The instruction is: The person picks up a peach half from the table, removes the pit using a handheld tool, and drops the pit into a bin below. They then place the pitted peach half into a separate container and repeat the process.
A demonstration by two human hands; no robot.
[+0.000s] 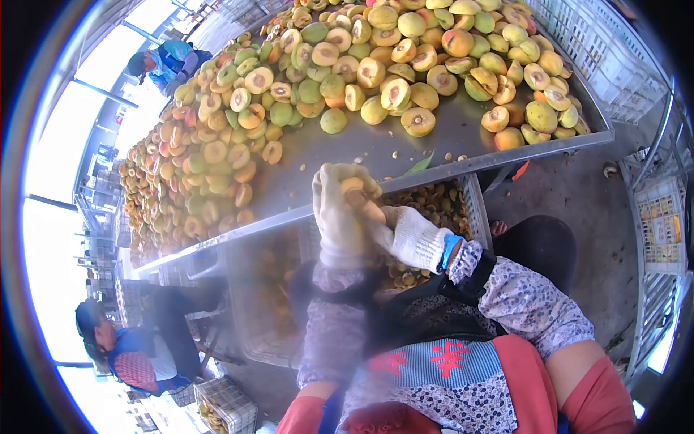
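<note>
Both of my hands wear pale gloves and meet just over the metal table's near edge. My left hand (338, 210) is wrapped round a halved fruit (353, 189), whose orange-brown cut side shows between the fingers. My right hand (416, 235) is closed against the fruit from the right, and what its fingers pinch is hidden. Beneath them is a crate (476, 210) holding many dark fruit pieces (434, 201). Halved and whole yellow-green fruits (394, 94) are heaped on the table beyond my hands.
The metal table (311, 160) has a raised rim, with a green leaf (420, 164) near it. One person (170, 64) is at the far left, another (137, 354) sits at lower left. Plastic crates (659, 224) stand at right, and one (228, 405) at lower left.
</note>
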